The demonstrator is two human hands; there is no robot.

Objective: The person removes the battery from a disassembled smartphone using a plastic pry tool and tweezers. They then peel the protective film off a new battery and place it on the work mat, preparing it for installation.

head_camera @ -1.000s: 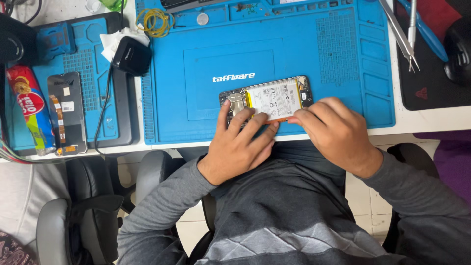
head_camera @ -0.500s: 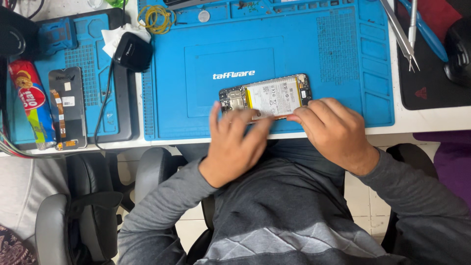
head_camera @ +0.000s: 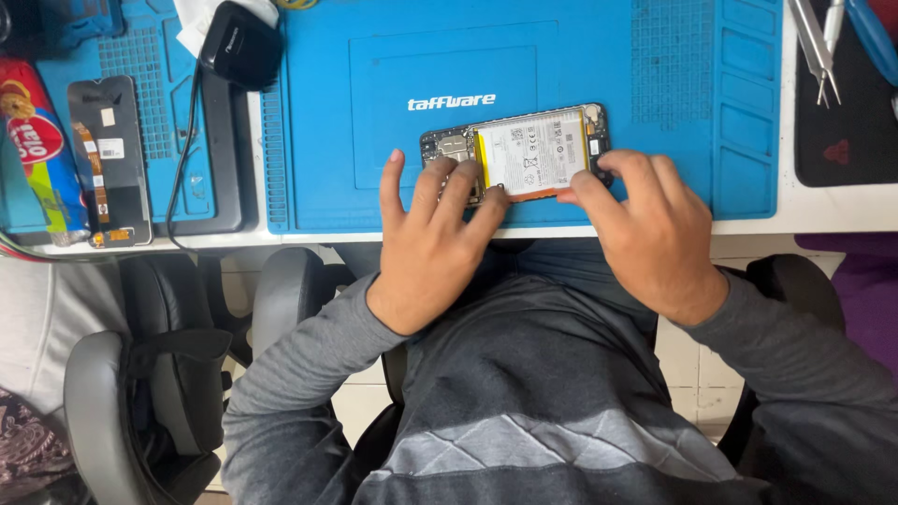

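Observation:
An opened smartphone point(head_camera: 524, 150) lies face down on the blue repair mat point(head_camera: 374, 140), its white battery and circuit boards exposed. My left hand point(head_camera: 435, 234) rests with fingers spread on the phone's left end, over the board area. My right hand point(head_camera: 645, 229) grips the phone's right end and lower edge with fingertips. Both wrists hang over the table's front edge.
A detached phone screen point(head_camera: 110, 159) lies on a second blue mat at the left, beside a colourful snack packet point(head_camera: 37, 150). A black adapter point(head_camera: 241, 45) with a cable sits at the back left. Tweezers point(head_camera: 816, 47) lie on a black mat at the right. A grey chair point(head_camera: 140, 374) stands at the lower left.
My left fingers have spread out flat over the phone's left end. My right hand keeps its hold on the right end. The phone has stayed in place.

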